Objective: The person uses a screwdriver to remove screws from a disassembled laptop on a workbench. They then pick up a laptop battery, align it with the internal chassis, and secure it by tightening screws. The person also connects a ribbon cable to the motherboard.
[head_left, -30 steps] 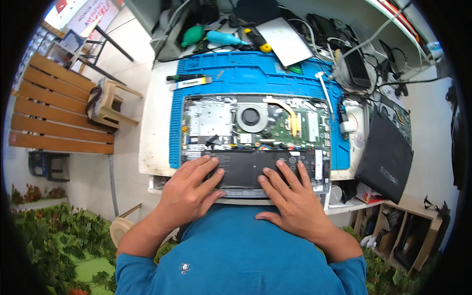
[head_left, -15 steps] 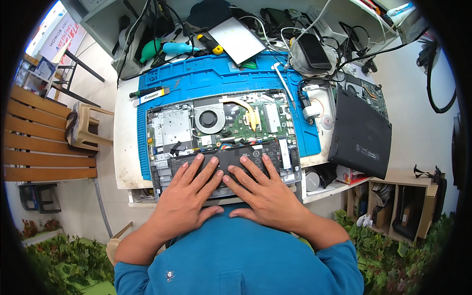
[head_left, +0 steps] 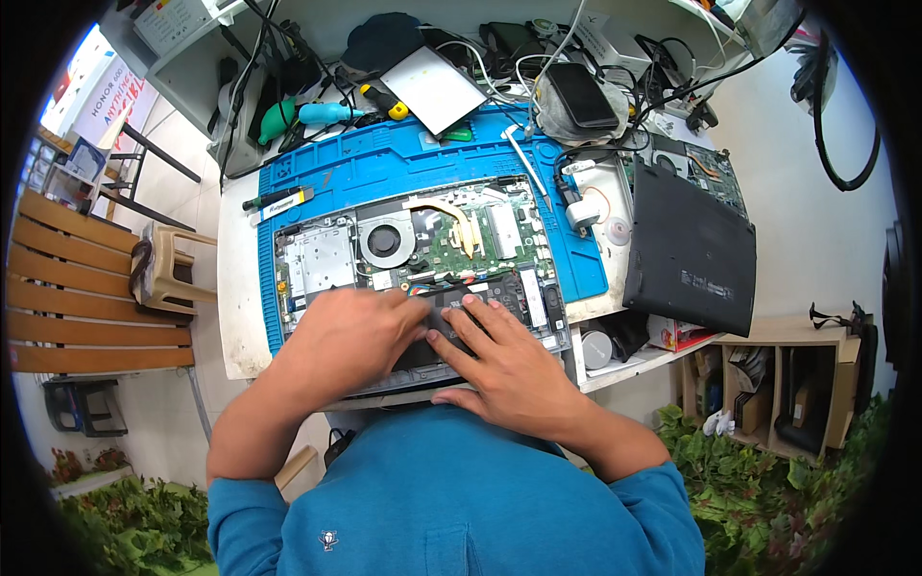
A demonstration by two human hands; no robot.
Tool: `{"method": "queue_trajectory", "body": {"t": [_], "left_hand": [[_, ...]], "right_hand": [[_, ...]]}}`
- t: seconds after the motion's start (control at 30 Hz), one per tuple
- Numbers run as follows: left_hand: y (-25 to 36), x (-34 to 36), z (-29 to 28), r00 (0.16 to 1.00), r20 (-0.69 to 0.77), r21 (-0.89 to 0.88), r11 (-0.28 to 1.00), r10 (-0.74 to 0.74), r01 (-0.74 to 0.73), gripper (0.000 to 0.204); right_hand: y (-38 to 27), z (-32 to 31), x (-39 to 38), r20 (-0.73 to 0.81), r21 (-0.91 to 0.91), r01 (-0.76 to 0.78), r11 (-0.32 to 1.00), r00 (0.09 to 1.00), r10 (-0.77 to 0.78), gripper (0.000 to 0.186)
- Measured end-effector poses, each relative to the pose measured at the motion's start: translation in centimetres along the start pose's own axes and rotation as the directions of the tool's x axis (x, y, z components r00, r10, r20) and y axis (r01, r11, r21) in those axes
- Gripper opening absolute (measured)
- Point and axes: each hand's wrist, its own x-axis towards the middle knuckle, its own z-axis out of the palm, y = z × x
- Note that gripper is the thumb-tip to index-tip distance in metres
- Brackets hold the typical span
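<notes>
An opened laptop base lies on a blue work mat, its fan, copper heat pipe and green circuit board exposed. Along its near edge sits a flat black battery, partly covered by my hands. My left hand is closed over the battery's left and middle part, fingers curled inward; whatever the fingertips pinch is hidden. Flat on the battery, right of centre, rests my right hand, its fingers stretched and pointing up and left toward the left fingertips.
A green-handled tool lies at the mat's left edge. Behind the mat are a yellow-and-black screwdriver, a white panel, cables and a phone. A dark laptop cover leans at right, overhanging the table edge.
My left hand has gone from lying flat on the battery to curled and raised at the knuckles. The right hand stays flat on it. The whole view has shifted slightly.
</notes>
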Motion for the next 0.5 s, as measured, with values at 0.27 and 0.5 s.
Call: {"method": "queue_trajectory", "body": {"t": [0.27, 0.5], "left_hand": [[-1.1, 5.3, 2.0, 0.988, -0.144, -0.032, 0.997, 0.058, -0.064, 0.021], [-1.1, 6.3, 2.7, 0.984, -0.142, -0.037, 0.993, 0.105, -0.111, 0.021]], "right_hand": [[0.0, 0.7, -0.5, -0.050, 0.035, -0.011, 0.999, 0.999, 0.013, 0.071], [0.4, 1.5, -1.1, -0.145, 0.178, -0.063, 0.982, 0.985, 0.089, 0.051]]}}
